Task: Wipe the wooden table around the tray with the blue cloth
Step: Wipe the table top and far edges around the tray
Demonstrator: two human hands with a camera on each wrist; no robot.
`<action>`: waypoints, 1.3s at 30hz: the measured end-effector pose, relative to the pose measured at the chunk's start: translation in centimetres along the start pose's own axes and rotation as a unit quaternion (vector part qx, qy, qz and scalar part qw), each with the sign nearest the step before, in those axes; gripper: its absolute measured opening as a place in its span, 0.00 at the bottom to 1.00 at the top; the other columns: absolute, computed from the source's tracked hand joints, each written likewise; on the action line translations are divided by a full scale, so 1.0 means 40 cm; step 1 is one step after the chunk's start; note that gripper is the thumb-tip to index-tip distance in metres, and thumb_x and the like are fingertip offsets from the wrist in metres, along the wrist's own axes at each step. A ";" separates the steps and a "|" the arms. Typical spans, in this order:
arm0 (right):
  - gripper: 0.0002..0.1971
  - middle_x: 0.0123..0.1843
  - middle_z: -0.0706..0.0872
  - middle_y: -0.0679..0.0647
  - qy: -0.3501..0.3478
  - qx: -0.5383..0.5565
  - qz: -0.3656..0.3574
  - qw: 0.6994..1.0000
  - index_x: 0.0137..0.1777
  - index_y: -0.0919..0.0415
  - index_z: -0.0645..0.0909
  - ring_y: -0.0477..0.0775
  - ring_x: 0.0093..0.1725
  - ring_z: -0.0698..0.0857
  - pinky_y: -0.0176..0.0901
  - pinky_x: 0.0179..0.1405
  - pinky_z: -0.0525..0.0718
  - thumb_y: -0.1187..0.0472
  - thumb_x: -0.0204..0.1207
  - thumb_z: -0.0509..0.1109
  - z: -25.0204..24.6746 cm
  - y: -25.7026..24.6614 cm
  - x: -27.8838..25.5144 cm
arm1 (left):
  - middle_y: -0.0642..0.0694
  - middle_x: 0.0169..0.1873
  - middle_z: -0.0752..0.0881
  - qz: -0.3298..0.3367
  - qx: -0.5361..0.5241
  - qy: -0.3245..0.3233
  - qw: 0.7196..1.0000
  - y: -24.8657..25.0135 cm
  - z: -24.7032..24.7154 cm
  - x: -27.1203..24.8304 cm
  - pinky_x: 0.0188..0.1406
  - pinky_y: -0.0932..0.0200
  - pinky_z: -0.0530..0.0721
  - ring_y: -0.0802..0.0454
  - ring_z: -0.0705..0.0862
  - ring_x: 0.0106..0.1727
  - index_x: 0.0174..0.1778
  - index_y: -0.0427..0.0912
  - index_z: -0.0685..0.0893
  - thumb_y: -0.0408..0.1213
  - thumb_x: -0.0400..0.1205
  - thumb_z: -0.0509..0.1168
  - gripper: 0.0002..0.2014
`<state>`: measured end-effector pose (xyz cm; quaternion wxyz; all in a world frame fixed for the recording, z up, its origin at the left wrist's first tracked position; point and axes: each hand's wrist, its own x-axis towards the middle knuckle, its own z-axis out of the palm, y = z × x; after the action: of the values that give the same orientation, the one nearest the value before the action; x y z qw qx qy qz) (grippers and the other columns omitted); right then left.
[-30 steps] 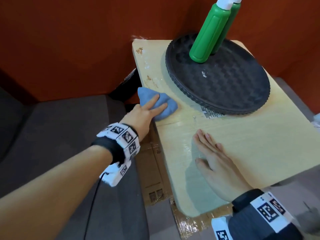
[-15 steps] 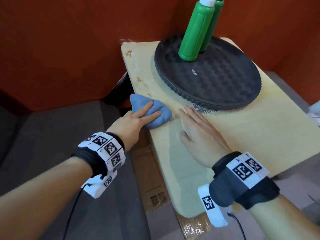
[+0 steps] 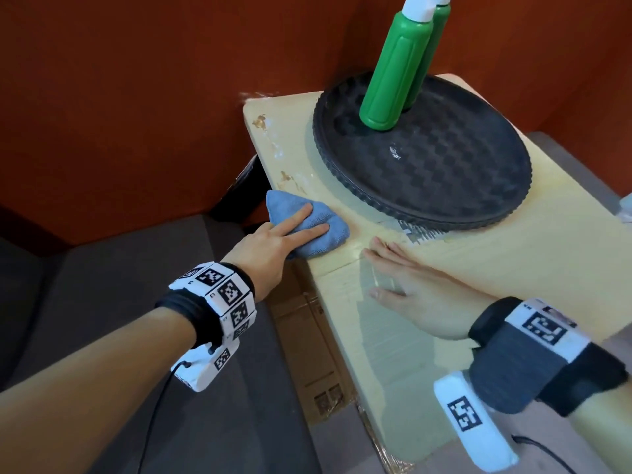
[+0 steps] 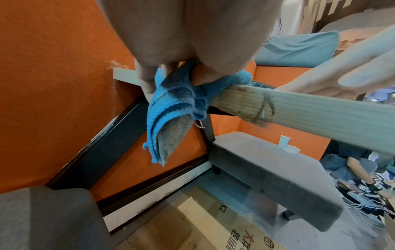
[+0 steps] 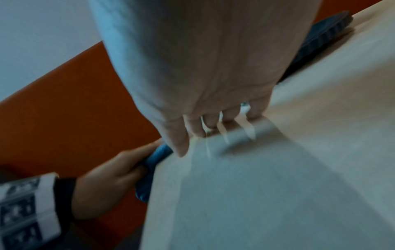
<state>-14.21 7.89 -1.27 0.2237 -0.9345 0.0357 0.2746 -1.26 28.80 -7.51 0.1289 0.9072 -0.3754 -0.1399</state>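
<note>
The blue cloth [image 3: 330, 242] lies bunched on the left edge of the pale wooden table [image 3: 513, 268], just left of the round black tray [image 3: 444, 172]. My left hand [image 3: 270, 246] grips it, two fingers stretched over the top. In the left wrist view the cloth [image 4: 171, 108] hangs over the table edge [image 4: 320, 115], with the other fingers curled round it. My right hand [image 3: 410, 285] rests flat on the table, fingers straight, fingertips beside the cloth and close to the tray's front rim. The right wrist view shows this hand [image 5: 213, 67] on the wood and the cloth [image 5: 153, 159] at the edge.
Two green bottles [image 3: 393, 70] stand on the far side of the tray. Brown stains [image 3: 287, 179] mark the table's left strip, and torn sticker residue [image 3: 417, 230] lies by the tray's front. A cardboard box [image 3: 307, 336] sits under the table; a grey bench [image 3: 102, 302] lies left.
My right hand has slid forward and left across the table, from near the front edge to beside the cloth. The left hand and cloth have stayed at the left edge.
</note>
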 end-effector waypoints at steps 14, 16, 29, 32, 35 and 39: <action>0.36 0.86 0.39 0.43 0.051 -0.100 -0.007 0.994 0.85 0.56 0.45 0.46 0.85 0.42 0.45 0.80 0.46 0.50 0.84 0.59 -0.049 -0.050 0.110 | 0.61 0.83 0.45 0.015 -0.006 0.023 1.000 -0.060 -0.021 0.061 0.59 0.51 0.78 0.53 0.66 0.48 0.79 0.69 0.53 0.24 0.82 0.57 0.39; 0.38 0.86 0.36 0.47 0.050 -0.098 -0.007 0.994 0.85 0.56 0.43 0.46 0.84 0.39 0.44 0.80 0.43 0.49 0.83 0.61 -0.040 -0.041 0.117 | 0.61 0.83 0.47 0.009 -0.017 0.044 0.999 -0.091 -0.026 0.093 0.60 0.48 0.79 0.48 0.73 0.50 0.79 0.68 0.56 0.22 0.80 0.59 0.40; 0.39 0.83 0.29 0.44 0.038 -0.044 -0.014 0.998 0.84 0.52 0.36 0.42 0.82 0.31 0.45 0.83 0.38 0.51 0.84 0.59 -0.015 -0.021 0.128 | 0.63 0.82 0.44 0.054 -0.055 0.039 0.996 -0.085 0.011 0.016 0.56 0.51 0.80 0.47 0.77 0.53 0.77 0.72 0.51 0.20 0.80 0.57 0.43; 0.39 0.81 0.24 0.43 0.021 -0.054 -0.013 0.998 0.83 0.51 0.30 0.41 0.80 0.26 0.44 0.82 0.34 0.49 0.86 0.55 -0.007 -0.020 0.126 | 0.65 0.82 0.46 0.041 -0.057 0.051 0.996 -0.115 -0.021 0.072 0.55 0.54 0.79 0.51 0.74 0.50 0.78 0.71 0.56 0.19 0.78 0.56 0.43; 0.38 0.77 0.15 0.44 0.011 -0.114 -0.007 0.993 0.78 0.52 0.20 0.42 0.76 0.18 0.44 0.80 0.28 0.43 0.85 0.46 0.013 -0.021 0.131 | 0.65 0.82 0.49 0.038 -0.068 0.064 0.995 -0.149 -0.038 0.123 0.58 0.56 0.76 0.53 0.72 0.51 0.77 0.69 0.60 0.19 0.78 0.56 0.41; 0.39 0.75 0.12 0.44 0.037 -0.123 -0.012 0.992 0.76 0.51 0.16 0.42 0.75 0.16 0.46 0.79 0.26 0.34 0.78 0.36 0.039 -0.005 0.146 | 0.62 0.83 0.51 0.033 -0.086 0.080 0.993 -0.196 -0.075 0.178 0.66 0.51 0.74 0.44 0.76 0.63 0.78 0.64 0.64 0.20 0.79 0.57 0.37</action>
<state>-9.99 9.08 -5.46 0.1089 -0.9649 -0.0017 0.2389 9.69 29.46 -8.53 0.2404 0.8880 -0.3806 -0.0942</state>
